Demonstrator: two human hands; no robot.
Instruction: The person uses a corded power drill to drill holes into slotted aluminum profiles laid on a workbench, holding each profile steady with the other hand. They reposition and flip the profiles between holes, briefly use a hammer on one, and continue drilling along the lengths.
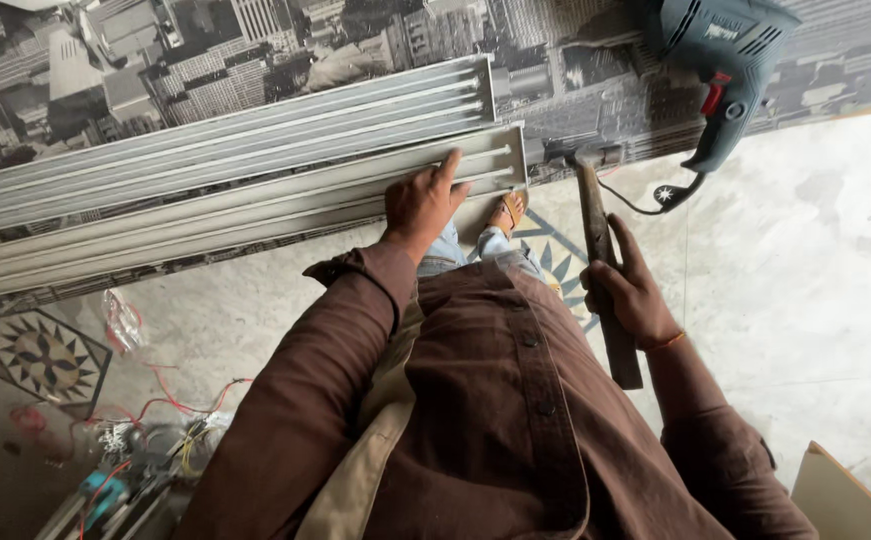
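My left hand (421, 199) rests on the end of a long grey metal channel (205, 205) lying on a table covered with a black-and-white city print; its index finger points along the channel. A second ribbed channel (255, 125) lies just behind it. My right hand (627, 290) grips the wooden handle of a hammer (600, 235), whose metal head sits near the channel's right end at the table edge.
A blue-grey electric drill (725, 50) with a chuck key on its cord lies on the table at upper right. Tangled red wires and small parts (145, 440) sit on the floor at lower left. My sandalled foot (508, 212) shows below the table edge.
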